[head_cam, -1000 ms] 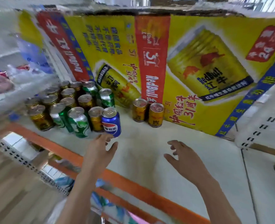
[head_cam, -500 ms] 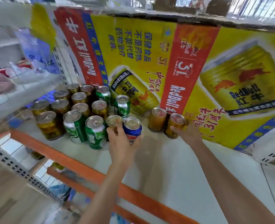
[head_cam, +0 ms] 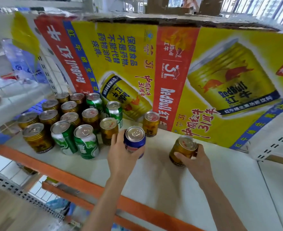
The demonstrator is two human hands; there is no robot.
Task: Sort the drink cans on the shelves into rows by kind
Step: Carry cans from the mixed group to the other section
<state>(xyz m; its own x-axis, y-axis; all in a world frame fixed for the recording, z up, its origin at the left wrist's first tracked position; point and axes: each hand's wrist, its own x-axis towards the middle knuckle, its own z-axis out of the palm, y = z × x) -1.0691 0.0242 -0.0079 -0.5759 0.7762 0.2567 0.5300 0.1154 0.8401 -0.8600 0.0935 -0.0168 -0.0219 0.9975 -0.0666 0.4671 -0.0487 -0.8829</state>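
My left hand point(head_cam: 120, 153) grips a blue cola can point(head_cam: 135, 139), tilted and pulled out from the cluster. My right hand point(head_cam: 198, 161) holds a gold can point(head_cam: 183, 150) drawn away from the back wall. One gold can point(head_cam: 151, 120) still stands alone by the yellow cardboard. At the left of the white shelf point(head_cam: 162, 172) several gold cans point(head_cam: 35, 137) and green cans point(head_cam: 86, 141) stand mixed together in a tight cluster. Another gold can point(head_cam: 108, 130) stands right beside my left hand's fingers.
A large yellow and red printed cardboard sheet point(head_cam: 137, 60) forms the back wall. The shelf's orange front rail point(head_cam: 67, 176) runs diagonally below my arms. A white perforated upright point(head_cam: 274, 140) bounds the shelf at the right. Bare shelf surface lies between and right of my hands.
My left hand has drawn the blue can toward me, out of the cluster. My right hand has taken hold of one of the two gold cans by the cardboard and pulled it forward.
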